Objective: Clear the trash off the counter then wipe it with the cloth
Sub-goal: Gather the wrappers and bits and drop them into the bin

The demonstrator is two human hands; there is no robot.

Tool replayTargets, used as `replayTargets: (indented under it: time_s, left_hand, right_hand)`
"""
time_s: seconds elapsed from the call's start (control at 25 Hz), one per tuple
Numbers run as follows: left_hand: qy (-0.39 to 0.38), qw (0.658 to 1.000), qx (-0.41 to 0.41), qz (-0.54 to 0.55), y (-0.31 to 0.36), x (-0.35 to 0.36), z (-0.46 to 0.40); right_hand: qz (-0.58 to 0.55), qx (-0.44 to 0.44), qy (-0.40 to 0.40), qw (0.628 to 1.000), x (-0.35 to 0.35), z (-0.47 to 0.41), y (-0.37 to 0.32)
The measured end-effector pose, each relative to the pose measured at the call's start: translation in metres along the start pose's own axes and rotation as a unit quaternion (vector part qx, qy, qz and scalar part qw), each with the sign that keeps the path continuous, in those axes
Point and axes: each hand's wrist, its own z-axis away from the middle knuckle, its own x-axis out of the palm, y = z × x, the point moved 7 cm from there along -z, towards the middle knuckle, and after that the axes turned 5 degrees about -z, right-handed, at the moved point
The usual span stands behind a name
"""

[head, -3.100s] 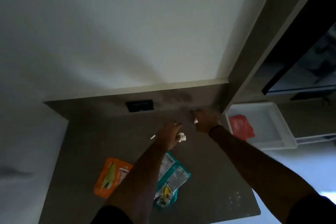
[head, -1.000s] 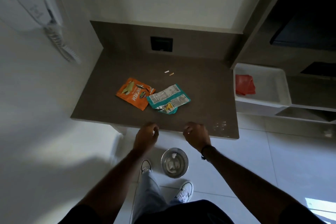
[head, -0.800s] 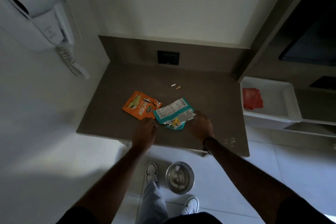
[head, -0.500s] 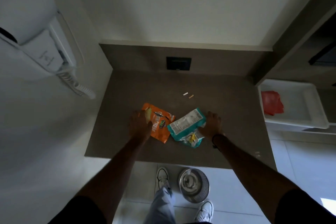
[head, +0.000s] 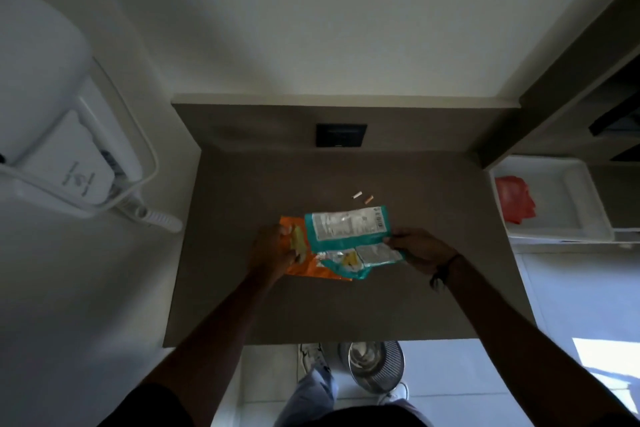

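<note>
An orange snack wrapper point(head: 320, 270) lies mid-counter, and my left hand point(head: 273, 251) grips its left end. A teal wrapper point(head: 349, 229) overlaps the orange one; my right hand point(head: 420, 250) pinches its right edge and part of it is lifted off the brown counter point(head: 433, 305). Two small cigarette butts point(head: 363, 197) lie just behind the wrappers. A red cloth point(head: 514, 199) sits in a white tray point(head: 571, 218) to the right of the counter.
A metal trash bin point(head: 375, 366) stands on the floor below the counter's front edge, beside my shoes. A black wall socket point(head: 341, 135) is in the backsplash. A white wall-mounted hair dryer point(head: 65, 139) with a coiled cord hangs at the left. Dark shelving rises at the right.
Both hands came up from the bin below the counter edge and reached the wrappers. The left took the orange one, the right took the teal one, and they were drawn together, overlapping.
</note>
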Motion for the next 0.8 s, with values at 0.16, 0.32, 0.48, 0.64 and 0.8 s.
replayTargets:
  time_s: [0.16, 0.32, 0.48, 0.64, 0.8]
  left_hand:
    - [0.001, 0.997, -0.008, 0.080, -0.001, -0.003, -0.007]
    - [0.055, 0.982, -0.069, 0.165, -0.011, -0.007, -0.003]
    - [0.008, 0.984, -0.054, 0.172, -0.002, 0.007, 0.003]
    - [0.001, 0.981, -0.062, 0.182, 0.004, 0.018, 0.019]
    - [0.007, 0.989, -0.022, 0.144, 0.021, 0.037, 0.054]
  right_hand:
    - [0.136, -0.010, 0.112, 0.984, 0.034, -0.029, 0.004]
    - [0.406, -0.084, 0.235, 0.879, 0.050, -0.026, -0.005]
    - [0.385, -0.076, 0.234, 0.890, 0.053, -0.028, 0.010]
    - [0.040, 0.068, 0.104, 0.991, 0.046, -0.024, 0.043]
    - [0.100, 0.074, 0.064, 0.990, 0.014, 0.008, 0.053]
